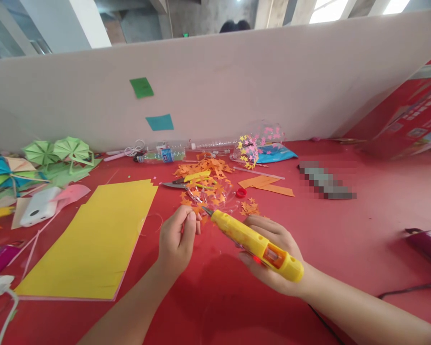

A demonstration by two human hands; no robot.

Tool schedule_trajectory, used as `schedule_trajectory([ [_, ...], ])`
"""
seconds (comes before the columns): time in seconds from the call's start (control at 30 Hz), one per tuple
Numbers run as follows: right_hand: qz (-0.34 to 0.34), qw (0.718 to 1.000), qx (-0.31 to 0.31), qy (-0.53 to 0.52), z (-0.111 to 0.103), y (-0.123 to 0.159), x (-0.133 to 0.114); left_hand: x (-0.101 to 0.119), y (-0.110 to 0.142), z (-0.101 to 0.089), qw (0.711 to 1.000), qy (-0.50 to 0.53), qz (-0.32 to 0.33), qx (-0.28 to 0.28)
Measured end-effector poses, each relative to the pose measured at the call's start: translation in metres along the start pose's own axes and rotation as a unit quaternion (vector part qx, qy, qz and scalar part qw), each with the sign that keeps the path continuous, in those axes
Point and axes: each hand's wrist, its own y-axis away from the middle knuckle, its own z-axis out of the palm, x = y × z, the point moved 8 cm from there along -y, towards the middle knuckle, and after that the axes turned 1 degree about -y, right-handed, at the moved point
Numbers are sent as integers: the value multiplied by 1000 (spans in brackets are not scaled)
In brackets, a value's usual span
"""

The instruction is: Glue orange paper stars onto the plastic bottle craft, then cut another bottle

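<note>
1. Right hand: fingers wrapped round a yellow glue gun, nozzle pointing to 10 o'clock.
2. Left hand: thumb and fingers nearly closed, curled, just beside nozzle tip; can't tell if anything is pinched.
3. Clock centre = between hands. At 12, just past the nozzle: orange stars, loose pile, yellow-handled knife on it. Crowded, little room.
4. At 1: red cap, small star heap beside it, orange paper strips beyond.
5. At 9: yellow paper, near edge well left of left forearm.
6. At 12, far edge: pale partition closes off the table.
7. Open red surface: 6, between forearms; also 3, out to purple device, cut by frame edge.
</note>
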Motion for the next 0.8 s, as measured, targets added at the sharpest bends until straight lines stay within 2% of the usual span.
schedule_trajectory([
  [0.33,21,998,-55,-12,16,6,8,9,0,2,996,-71,49,-9],
  [0.8,26,998,-52,-4,16,6,9,9,0,1,997,-58,54,-4],
])
